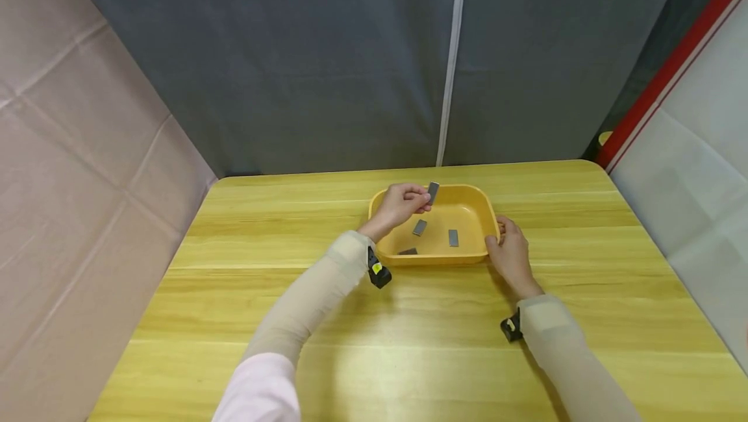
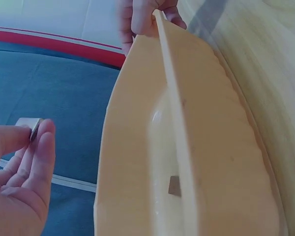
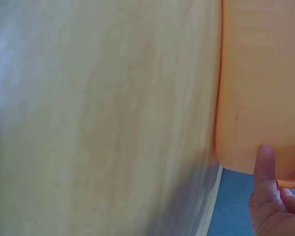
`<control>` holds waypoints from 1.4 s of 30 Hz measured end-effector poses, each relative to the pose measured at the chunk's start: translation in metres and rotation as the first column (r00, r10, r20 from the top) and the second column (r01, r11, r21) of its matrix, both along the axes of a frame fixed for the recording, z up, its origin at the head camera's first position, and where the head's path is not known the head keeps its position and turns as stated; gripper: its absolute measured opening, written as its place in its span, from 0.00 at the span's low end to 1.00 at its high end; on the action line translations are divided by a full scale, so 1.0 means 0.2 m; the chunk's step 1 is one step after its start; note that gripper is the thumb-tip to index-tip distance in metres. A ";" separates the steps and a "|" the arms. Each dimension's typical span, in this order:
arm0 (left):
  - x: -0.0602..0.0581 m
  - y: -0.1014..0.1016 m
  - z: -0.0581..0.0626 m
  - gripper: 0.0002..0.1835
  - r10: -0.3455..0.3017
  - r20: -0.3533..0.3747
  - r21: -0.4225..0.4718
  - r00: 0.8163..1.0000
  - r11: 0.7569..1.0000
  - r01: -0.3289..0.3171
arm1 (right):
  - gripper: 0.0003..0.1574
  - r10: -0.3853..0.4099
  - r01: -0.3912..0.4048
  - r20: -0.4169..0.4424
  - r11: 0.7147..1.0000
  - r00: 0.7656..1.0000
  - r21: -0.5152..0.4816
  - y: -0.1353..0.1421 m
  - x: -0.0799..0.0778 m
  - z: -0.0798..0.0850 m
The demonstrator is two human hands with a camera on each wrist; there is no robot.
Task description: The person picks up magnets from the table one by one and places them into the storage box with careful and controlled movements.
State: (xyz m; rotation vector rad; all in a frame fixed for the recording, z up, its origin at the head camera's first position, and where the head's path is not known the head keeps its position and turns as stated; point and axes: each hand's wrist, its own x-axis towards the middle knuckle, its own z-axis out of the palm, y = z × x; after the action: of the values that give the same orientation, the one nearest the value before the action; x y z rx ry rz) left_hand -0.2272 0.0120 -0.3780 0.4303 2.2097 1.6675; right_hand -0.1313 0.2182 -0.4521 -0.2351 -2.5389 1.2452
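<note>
A shallow yellow plastic bin (image 1: 467, 214) sits on the table. Above its left half, my left hand (image 1: 400, 204) pinches a small flat grey rectangular piece (image 1: 433, 192) between thumb and fingers; the left wrist view shows this piece (image 2: 35, 132) edge-on. Inside the bin lie three similar grey pieces: one near the middle (image 1: 419, 227), another toward the right (image 1: 453, 238), and a third (image 1: 408, 252) partly hidden by the front wall. At the bin's right end, my right hand (image 1: 511, 253) grips the rim, its thumb against the outer wall (image 3: 246, 108) in the right wrist view.
The wood-grain table (image 1: 409, 350) extends around the bin on every side. Behind it hangs a dark grey curtain (image 1: 292, 71) with a pale vertical strip. A pinkish sheet (image 1: 87, 182) stands at left, a white panel with red edging (image 1: 701, 117) at right.
</note>
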 end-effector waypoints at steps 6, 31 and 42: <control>-0.03 0.03 -0.03 0.12 0.005 0.007 -0.007 1.000 1.000 -0.005 | 0.26 -0.007 0.007 -0.006 1.000 1.000 0.008 0.00 -0.01 0.00; -0.05 0.20 -0.07 0.09 0.038 0.052 0.009 0.998 0.999 -0.038 | 0.27 -0.015 0.015 0.006 1.000 1.000 0.010 -0.01 0.01 -0.01; -0.07 0.26 -0.11 0.11 0.107 0.105 0.030 0.989 0.993 -0.111 | 0.27 -0.021 0.021 0.010 1.000 1.000 0.007 0.00 0.02 -0.01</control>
State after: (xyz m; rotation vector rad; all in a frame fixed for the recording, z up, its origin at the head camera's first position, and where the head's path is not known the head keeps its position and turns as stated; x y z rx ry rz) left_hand -0.2405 0.0637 -0.3990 0.2300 2.1660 1.7465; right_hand -0.1279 0.2185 -0.4539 -0.2663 -2.5424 1.2306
